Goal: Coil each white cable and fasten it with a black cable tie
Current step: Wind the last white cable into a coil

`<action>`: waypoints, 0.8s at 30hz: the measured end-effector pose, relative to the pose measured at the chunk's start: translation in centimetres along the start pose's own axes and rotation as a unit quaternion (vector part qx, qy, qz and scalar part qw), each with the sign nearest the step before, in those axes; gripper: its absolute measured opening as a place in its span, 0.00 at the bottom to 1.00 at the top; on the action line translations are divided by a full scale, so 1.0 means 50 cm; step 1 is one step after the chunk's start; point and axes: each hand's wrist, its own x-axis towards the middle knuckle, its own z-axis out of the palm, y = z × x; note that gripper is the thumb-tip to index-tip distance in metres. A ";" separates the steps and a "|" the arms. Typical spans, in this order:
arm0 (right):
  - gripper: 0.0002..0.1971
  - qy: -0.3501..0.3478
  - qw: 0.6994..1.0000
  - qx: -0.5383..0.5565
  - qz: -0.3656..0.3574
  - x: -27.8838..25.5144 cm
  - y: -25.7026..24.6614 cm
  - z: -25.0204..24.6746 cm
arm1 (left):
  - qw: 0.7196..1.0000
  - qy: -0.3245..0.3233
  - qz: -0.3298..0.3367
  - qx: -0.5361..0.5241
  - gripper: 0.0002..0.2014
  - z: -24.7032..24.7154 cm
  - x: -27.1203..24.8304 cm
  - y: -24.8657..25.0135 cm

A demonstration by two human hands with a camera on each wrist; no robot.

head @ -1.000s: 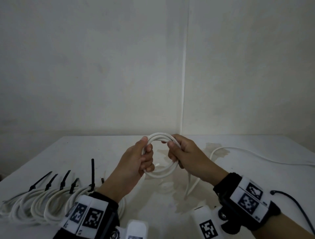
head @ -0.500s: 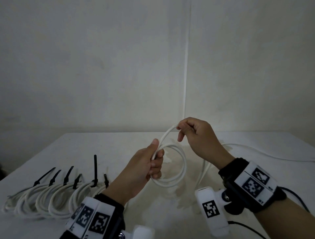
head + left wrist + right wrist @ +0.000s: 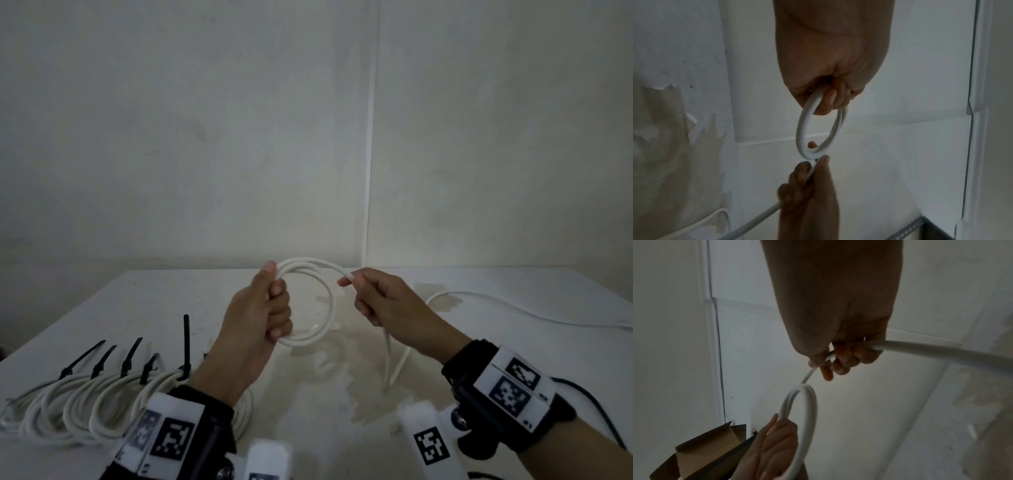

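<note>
My left hand (image 3: 270,308) grips a small round coil of white cable (image 3: 323,308) above the table, fingers curled round its left side; the left wrist view shows the coil (image 3: 803,128) hanging from the fist (image 3: 830,99). My right hand (image 3: 373,298) holds the cable's running strand (image 3: 334,267) just right of the coil's top, and the strand passes through its curled fingers (image 3: 846,356). The loose rest of the cable (image 3: 513,305) trails right across the table. Several coiled white cables (image 3: 78,404) fastened with black ties (image 3: 186,342) lie at the front left.
The white table (image 3: 171,301) stands against a pale wall, with a stained patch (image 3: 356,370) under my hands. A thin black wire (image 3: 596,407) runs from my right wristband. A brown cardboard box (image 3: 701,452) shows low in the right wrist view.
My right hand lifted a length of cable up and away, then brought it down to the coil's top right. The left hand kept its hold on the coil.
</note>
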 end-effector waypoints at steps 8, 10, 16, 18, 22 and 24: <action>0.06 -0.012 0.982 -0.183 -0.033 -0.028 0.075 0.010 | 0.986 0.124 0.090 -0.066 0.20 -0.077 0.032 0.048; 0.13 -0.013 0.943 -0.323 -0.073 -0.038 0.078 0.026 | 0.982 0.149 0.105 -0.048 0.19 -0.085 0.034 0.044; 0.14 0.006 0.800 -0.492 -0.343 -0.042 0.083 0.072 | 0.977 0.182 0.114 0.004 0.19 -0.073 0.037 0.024; 0.14 -0.004 0.784 -0.500 -0.367 -0.038 0.071 0.085 | 0.975 0.189 0.117 0.010 0.19 -0.062 0.038 0.020; 0.15 -0.012 0.769 -0.508 -0.388 -0.027 0.048 0.110 | 0.972 0.203 0.117 0.035 0.19 -0.037 0.037 0.011; 0.16 -0.006 0.775 -0.499 -0.388 -0.026 0.034 0.114 | 0.967 0.211 0.124 0.070 0.20 -0.026 0.033 0.004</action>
